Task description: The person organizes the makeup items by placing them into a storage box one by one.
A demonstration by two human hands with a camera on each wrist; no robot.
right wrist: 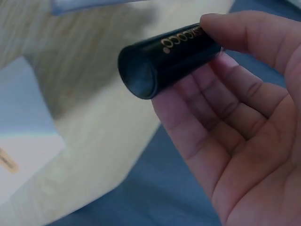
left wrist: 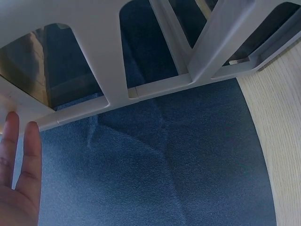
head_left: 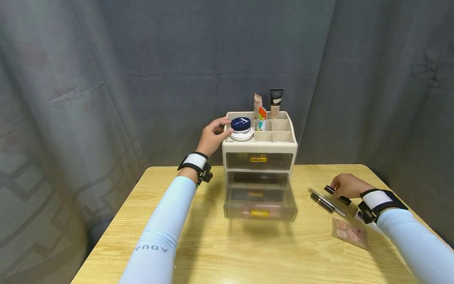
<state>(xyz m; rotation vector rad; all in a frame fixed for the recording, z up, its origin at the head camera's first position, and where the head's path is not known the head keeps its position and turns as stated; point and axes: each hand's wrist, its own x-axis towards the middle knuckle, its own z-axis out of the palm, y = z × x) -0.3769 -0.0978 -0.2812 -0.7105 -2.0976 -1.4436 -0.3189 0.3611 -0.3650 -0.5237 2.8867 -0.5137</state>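
Observation:
My left hand [head_left: 211,136] rests at the top left edge of a cream cosmetics organizer [head_left: 260,146]. Its thumb and index tips reach over the rim beside a navy-lidded jar [head_left: 240,124], which sits on a white round compact [head_left: 242,135]. Two straight fingers [left wrist: 31,160] show against the side frame in the left wrist view. On the right, my right hand [head_left: 349,185] pinches a black cylindrical makeup tube [right wrist: 171,59] with gold lettering between thumb and fingers. The organizer's clear lower drawer [head_left: 260,205] is pulled out.
Near the right hand lie a silver tube [head_left: 335,207], a black tube [head_left: 322,202] and an eyeshadow palette [head_left: 349,233]. A white item [head_left: 370,225] is partly under the wrist. Squeeze tubes, including a black-capped one [head_left: 276,103], stand in the top compartments. A grey curtain hangs behind.

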